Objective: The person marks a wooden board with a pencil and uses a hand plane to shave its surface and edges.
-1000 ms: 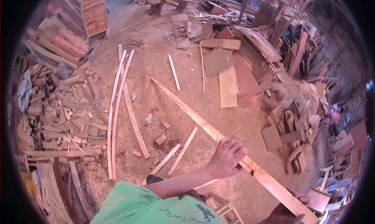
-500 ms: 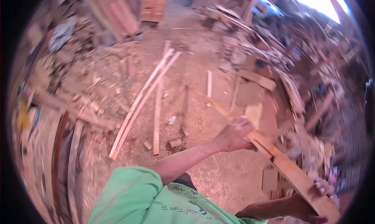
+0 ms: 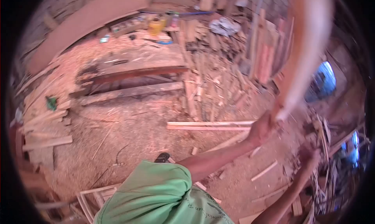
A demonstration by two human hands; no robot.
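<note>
My left hand is closed around the lower end of a long wooden plank. The plank rises steeply from this hand to the top edge of the view, smeared by motion. Lower and further right, my right hand is apart from the plank, its fingers blurred. Behind my left wrist, pale wooden strips lie side by side on the floor.
A rough wooden workbench covered in shavings stands at the upper left. A yellow container is on its far side. Scrap wood is heaped beside it. A wooden frame lies at the lower left.
The view has turned left toward the workbench. The plank has swung from slanting low at the right to nearly upright. My right hand has come off it; my left still grips it.
</note>
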